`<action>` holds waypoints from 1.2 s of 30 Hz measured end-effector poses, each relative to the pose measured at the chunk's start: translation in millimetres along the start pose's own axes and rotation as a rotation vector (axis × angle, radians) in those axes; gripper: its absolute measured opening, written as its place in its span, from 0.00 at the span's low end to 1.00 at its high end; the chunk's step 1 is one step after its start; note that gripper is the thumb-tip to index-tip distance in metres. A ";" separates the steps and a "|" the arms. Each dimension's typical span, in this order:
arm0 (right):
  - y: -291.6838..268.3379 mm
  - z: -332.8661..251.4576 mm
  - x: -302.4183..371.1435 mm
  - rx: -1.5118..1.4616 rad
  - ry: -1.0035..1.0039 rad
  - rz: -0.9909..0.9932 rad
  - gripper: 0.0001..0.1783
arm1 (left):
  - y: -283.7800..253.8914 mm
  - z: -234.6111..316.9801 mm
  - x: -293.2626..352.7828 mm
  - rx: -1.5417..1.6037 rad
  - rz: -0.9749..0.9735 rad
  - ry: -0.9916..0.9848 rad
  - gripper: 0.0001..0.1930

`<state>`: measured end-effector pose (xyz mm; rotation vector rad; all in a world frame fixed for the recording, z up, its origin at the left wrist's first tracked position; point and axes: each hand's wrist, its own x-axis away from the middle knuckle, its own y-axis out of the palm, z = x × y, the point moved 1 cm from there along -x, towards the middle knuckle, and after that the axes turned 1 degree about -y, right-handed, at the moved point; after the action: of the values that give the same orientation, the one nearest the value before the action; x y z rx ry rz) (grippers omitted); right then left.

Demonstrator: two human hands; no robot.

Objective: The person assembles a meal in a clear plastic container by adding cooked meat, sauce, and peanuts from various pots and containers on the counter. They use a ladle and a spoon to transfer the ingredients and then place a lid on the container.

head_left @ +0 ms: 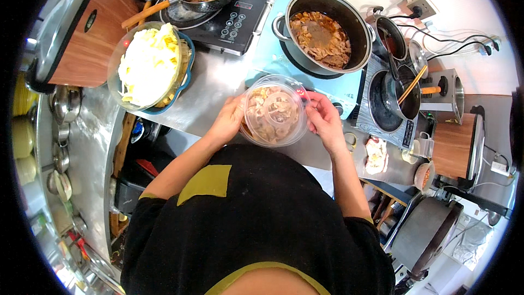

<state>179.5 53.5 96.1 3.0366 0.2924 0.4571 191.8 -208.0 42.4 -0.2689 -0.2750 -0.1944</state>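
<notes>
In front of my body is a round clear plastic container with sliced meat inside. A clear round lid covers its top; whether it is pressed down all round I cannot tell. My left hand is wrapped around the container's left side, its fingertips partly hidden. On the opposite side my right hand pinches the lid's rim near a small red mark. Just beyond the container stands a large steel pot on a light blue induction cooker, with sliced meat in brown liquid.
To the left, a clear bowl of pale chopped vegetables rests on a blue basin. Behind is a wooden-handled pan on a black cooker. At right stand a saucepan with chopsticks and a packet. Cables hang along the wall.
</notes>
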 end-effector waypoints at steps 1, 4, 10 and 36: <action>1.5 2.8 -0.7 0.031 -0.019 0.012 0.18 | 0.8 2.5 1.7 0.085 -0.010 -0.082 0.28; 6.9 4.5 -0.1 0.148 -0.046 0.029 0.17 | -12.7 27.8 8.2 0.343 -0.044 -0.183 0.24; 17.0 9.6 4.3 0.252 -0.011 0.032 0.17 | -12.7 41.6 29.7 0.386 -0.015 -0.134 0.21; -91.3 1.5 102.4 0.039 0.105 -0.076 0.18 | 105.7 62.7 80.8 0.632 -0.410 -0.191 0.32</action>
<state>259.8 162.9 116.3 3.0313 0.4259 0.6141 276.7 -102.3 99.4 0.4034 -0.5634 -0.4741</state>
